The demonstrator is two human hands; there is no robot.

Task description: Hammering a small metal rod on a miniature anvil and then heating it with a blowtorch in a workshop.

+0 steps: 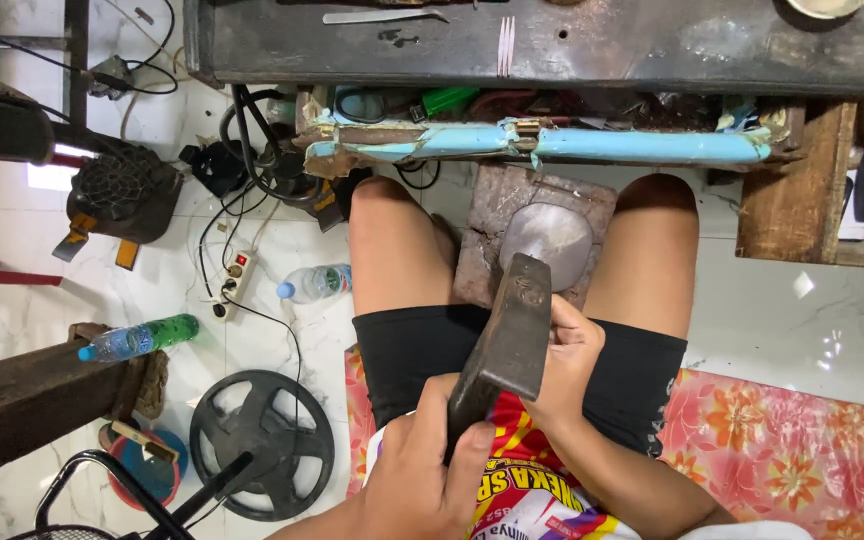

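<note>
I look down at my lap, seated with bare knees apart. My left hand (432,465) grips the dark handle of a heavy hammer (512,330), whose blocky metal head is raised over a rounded steel anvil stake (549,240). The stake is set in a worn wooden block (492,215) on the floor between my knees. My right hand (567,365) rests against the right side of the hammer head, fingers curled; whether it pinches a small piece is hidden by the hammer.
A dark workbench top (552,45) and a blue-edged open drawer (552,140) of tools lie ahead. Two plastic bottles (312,283) (142,338), a power strip (235,275), cables, a black fan grille (262,443) and a floral mat (792,450) lie on the marble floor.
</note>
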